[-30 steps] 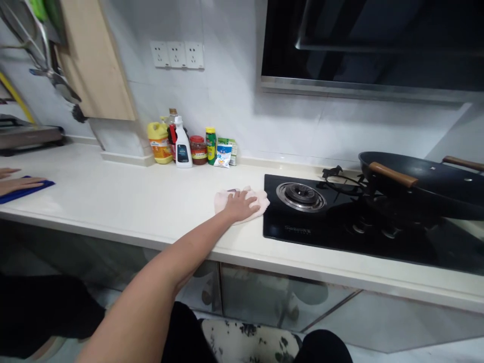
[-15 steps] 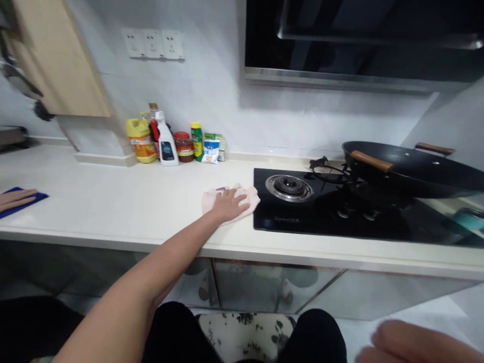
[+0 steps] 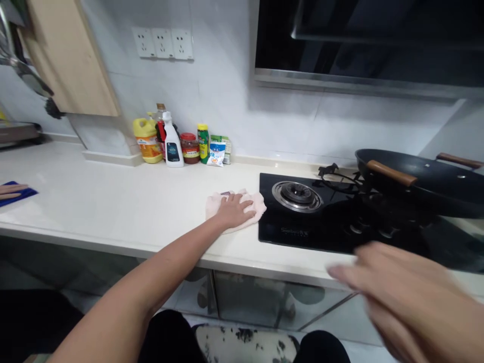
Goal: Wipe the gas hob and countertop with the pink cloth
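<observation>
Two hands: left hand (image 3: 235, 210) spread flat over cloth (image 3: 214, 205) on counter (image 3: 124, 201), cloth's edge reaching hob (image 3: 321, 229); right hand (image 3: 401, 277) in air before counter, blurred, grip can't be told. Work seems under way, amount done or left unclear; wok (image 3: 431, 192) sits over hob's right side.

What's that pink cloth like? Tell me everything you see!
The pale pink cloth looks soft, with wavy edges and a small dark patch near its far edge, too small to identify. It lies spread, slightly rumpled, on the white counter, its right edge lapping onto the black hob. The left hand rests flat on it, hiding its middle.
</observation>
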Available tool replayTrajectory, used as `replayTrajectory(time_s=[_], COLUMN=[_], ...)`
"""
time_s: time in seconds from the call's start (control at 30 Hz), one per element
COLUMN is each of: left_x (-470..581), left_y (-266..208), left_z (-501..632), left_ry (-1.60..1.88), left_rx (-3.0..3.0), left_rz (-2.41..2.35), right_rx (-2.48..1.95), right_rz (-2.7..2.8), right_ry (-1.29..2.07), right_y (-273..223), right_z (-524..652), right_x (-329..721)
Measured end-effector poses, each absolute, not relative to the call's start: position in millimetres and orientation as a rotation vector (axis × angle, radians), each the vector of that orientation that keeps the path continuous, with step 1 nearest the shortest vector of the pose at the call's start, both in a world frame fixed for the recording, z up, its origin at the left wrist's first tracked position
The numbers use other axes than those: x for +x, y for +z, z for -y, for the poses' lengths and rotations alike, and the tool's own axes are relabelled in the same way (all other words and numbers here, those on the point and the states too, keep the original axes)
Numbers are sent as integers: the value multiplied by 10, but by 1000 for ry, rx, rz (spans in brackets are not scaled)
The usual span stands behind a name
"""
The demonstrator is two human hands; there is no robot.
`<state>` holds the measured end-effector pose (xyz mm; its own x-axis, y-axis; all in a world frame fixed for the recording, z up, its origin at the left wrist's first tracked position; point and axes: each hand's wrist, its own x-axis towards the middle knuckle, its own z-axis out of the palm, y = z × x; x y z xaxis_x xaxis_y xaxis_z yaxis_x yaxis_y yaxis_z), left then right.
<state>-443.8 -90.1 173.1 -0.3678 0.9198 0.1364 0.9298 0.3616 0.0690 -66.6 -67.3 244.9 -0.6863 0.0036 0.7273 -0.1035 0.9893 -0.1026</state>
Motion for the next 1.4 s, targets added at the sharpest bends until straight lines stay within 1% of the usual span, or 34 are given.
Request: replayTrajectory(time_s=[0.07, 0.13, 0.2, 0.3, 0.4, 0.53, 0.73, 0.93, 1.07, 1.23, 1.4], left_x=[-4438, -4439, -4447, -4486, -4572, -4768, -5175, -5583, -5719, -5588, -5162], left_y=[1728, 1725, 1719, 1703, 1689, 1680, 1680, 1672, 1677, 1702, 1737], left_z=[916, 939, 962, 955, 840, 503, -154, -830, -1125, -1040, -416], left_ry=[-217, -232, -250, -261, -247, -247, -232, -220, -221, -206, -159], left_rx=[-1728, -1745, -1769, -1830, -1880, -1798, -1679, -1563, -1518, -1544, -1674], left_rz=[2521, 2514, 2499, 2449, 2426, 2489, 2568, 2638, 2664, 2654, 2570], right_rx=[57, -6, -187, -440, -566, -579, -438, -183, -327, -530, -593], right_rz=[2339, 2342, 2419, 2509, 2637, 2693, 2615, 2732, 2532, 2391, 2372], right_ry=[91, 67, 62, 72, 61, 66, 140, -3, 4, 67, 188], right_y=[2486, 2401, 2254, 2089, 2039, 1957, 1778, 1667, 1623, 1624, 1635], right_z=[382, 59, -256, -623, -826, -952, -890, -726, -859, -1010, -1090], right_x=[-1178, -1645, -1999, -2337, -2538, -2663, -2675, -2779, -2790, -2770, -2753])
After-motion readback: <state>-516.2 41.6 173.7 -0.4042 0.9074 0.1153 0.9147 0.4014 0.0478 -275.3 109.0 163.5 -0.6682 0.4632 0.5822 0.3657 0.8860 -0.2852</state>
